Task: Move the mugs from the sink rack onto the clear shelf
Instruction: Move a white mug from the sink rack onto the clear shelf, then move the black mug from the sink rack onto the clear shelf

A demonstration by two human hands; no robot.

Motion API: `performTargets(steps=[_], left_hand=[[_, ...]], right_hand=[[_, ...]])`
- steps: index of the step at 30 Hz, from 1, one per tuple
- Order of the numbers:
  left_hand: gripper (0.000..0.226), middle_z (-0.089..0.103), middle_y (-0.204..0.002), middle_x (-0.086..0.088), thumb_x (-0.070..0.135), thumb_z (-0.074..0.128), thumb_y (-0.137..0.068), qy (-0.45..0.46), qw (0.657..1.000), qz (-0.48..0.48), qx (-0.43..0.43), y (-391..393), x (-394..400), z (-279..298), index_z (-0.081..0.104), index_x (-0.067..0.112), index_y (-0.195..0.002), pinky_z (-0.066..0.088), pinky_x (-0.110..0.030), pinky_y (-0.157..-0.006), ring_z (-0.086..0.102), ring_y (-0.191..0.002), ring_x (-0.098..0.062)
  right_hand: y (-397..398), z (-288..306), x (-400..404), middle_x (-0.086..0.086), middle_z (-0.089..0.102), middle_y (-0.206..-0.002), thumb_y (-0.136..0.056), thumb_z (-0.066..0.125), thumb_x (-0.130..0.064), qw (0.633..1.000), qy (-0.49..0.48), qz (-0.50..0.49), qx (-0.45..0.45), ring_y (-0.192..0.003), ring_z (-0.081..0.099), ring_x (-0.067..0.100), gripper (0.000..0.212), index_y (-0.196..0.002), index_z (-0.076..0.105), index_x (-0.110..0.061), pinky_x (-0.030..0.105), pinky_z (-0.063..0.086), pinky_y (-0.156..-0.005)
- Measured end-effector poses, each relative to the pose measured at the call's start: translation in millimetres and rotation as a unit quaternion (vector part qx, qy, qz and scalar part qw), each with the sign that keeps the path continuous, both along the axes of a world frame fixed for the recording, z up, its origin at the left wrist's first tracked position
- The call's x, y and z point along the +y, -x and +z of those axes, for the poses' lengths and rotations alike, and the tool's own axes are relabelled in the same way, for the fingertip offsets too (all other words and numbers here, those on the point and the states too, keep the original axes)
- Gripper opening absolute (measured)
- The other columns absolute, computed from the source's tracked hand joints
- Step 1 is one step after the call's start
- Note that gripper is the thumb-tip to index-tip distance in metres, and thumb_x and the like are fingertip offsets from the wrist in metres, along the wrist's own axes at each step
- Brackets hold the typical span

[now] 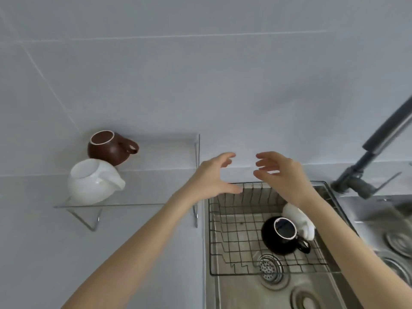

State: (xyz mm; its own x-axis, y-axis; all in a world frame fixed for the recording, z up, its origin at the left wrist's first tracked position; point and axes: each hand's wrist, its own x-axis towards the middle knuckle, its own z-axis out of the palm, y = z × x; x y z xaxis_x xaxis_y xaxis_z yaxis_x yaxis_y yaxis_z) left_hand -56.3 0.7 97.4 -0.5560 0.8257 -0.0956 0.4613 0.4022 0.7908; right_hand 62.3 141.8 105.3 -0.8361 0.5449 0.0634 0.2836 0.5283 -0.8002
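A black mug (281, 238) stands upside down in the wire sink rack (231, 239), with a white mug (299, 219) behind it, partly hidden by my right forearm. On the clear shelf (156, 175) at the left, a brown mug (109, 147) and a white mug (92, 181) sit upside down. My left hand (214, 175) hovers above the rack's back left corner, fingers spread, holding nothing. Facing it, my right hand (283, 175) is above the rack's back edge, also spread and holding nothing.
The rack sits in a steel sink (245, 291) with a drain strainer (269, 268). A dark faucet (374, 157) rises at the right. A second basin (396, 239) lies further right. Tiled wall behind; white counter (44, 253) on the left.
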Motion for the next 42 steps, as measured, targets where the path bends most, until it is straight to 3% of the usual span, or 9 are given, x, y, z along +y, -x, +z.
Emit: performTargets(steps=[6,9,15,20,28,31,35,38,42], left_hand=[[0.086,0.046,-0.142,-0.003,0.027,0.08,-0.064,0.062,0.994,-0.064,-0.069,-43,53,-74,0.036,0.023,-0.137,0.037,-0.037,-0.11,0.044,-0.129,-0.012],[0.089,0.04,-0.147,-0.003,0.025,0.08,-0.063,0.105,0.987,-0.102,-0.07,-61,70,-105,0.033,0.022,-0.138,0.034,-0.039,-0.112,0.038,-0.135,-0.016],[0.089,0.038,-0.147,-0.002,0.019,0.08,-0.062,0.139,0.981,-0.128,-0.039,-79,88,-142,0.033,0.017,-0.138,0.024,-0.028,-0.109,0.032,-0.136,-0.018],[0.093,0.042,-0.142,-0.001,0.016,0.083,-0.057,0.129,0.984,-0.114,-0.045,-86,89,-162,0.035,0.018,-0.137,0.024,-0.026,-0.106,0.034,-0.134,-0.018],[0.084,0.057,-0.129,-0.002,0.012,0.085,-0.052,0.063,0.994,-0.02,-0.084,-98,100,-170,0.048,0.015,-0.127,0.029,-0.019,-0.095,0.047,-0.123,-0.018],[0.086,0.062,-0.124,-0.001,0.012,0.087,-0.047,0.067,0.994,-0.005,-0.087,-96,99,-171,0.052,0.017,-0.125,0.031,-0.014,-0.092,0.054,-0.119,-0.015],[0.091,0.061,-0.128,-0.003,0.014,0.088,-0.048,0.067,0.994,0.01,-0.085,-88,94,-160,0.048,0.014,-0.13,0.03,-0.012,-0.095,0.051,-0.123,-0.017],[0.094,0.058,-0.132,-0.004,0.019,0.087,-0.05,0.056,0.997,0.014,-0.057,-73,89,-137,0.044,0.014,-0.133,0.032,-0.021,-0.102,0.049,-0.126,-0.017],[0.086,0.063,-0.125,-0.003,0.019,0.087,-0.051,0.025,0.999,0.029,-0.015,-53,80,-91,0.05,0.015,-0.128,0.029,-0.006,-0.082,0.052,-0.109,-0.007]], right_hand=[[-72,-56,44,0.001,0.068,-0.094,-0.079,0.068,-0.013,0.993,0.024,-0.083,-0.078,-0.089,0.065,0.017,0.036,-0.114,0.06,-0.015,0.027,0.049,-0.086],[-92,-88,56,0.003,0.068,-0.098,-0.08,0.068,-0.013,0.987,0.032,-0.094,-0.124,-0.086,0.063,0.013,0.034,-0.114,0.061,-0.012,0.011,0.046,-0.076],[-112,-139,63,0.006,0.07,-0.105,-0.072,0.072,-0.014,0.967,0.048,-0.088,-0.232,-0.099,0.064,0.022,0.039,-0.11,0.062,-0.012,0.036,0.052,-0.089],[-113,-163,58,0.008,0.07,-0.11,-0.073,0.07,-0.011,0.963,0.035,-0.11,-0.243,-0.103,0.063,0.024,0.04,-0.111,0.062,-0.013,0.038,0.052,-0.089],[-99,-165,64,0.011,0.07,-0.104,-0.077,0.064,-0.013,0.944,-0.007,-0.142,-0.297,-0.098,0.062,0.029,0.029,-0.106,0.065,-0.014,0.029,0.045,-0.071],[-98,-164,61,0.015,0.069,-0.099,-0.079,0.062,-0.011,0.946,-0.007,-0.145,-0.289,-0.09,0.063,0.031,0.022,-0.1,0.066,-0.009,0.032,0.046,-0.066],[-91,-154,58,0.015,0.071,-0.094,-0.08,0.065,-0.014,0.954,-0.011,-0.136,-0.266,-0.087,0.063,0.029,0.017,-0.096,0.068,-0.008,0.034,0.049,-0.07],[-79,-134,57,0.012,0.072,-0.093,-0.082,0.064,-0.016,0.964,-0.03,-0.128,-0.233,-0.086,0.065,0.027,0.019,-0.1,0.068,-0.011,0.033,0.051,-0.075],[-56,-91,56,0.008,0.072,-0.09,-0.081,0.064,-0.015,0.977,-0.075,-0.087,-0.18,-0.085,0.064,0.025,0.016,-0.097,0.07,-0.013,0.035,0.053,-0.076]])
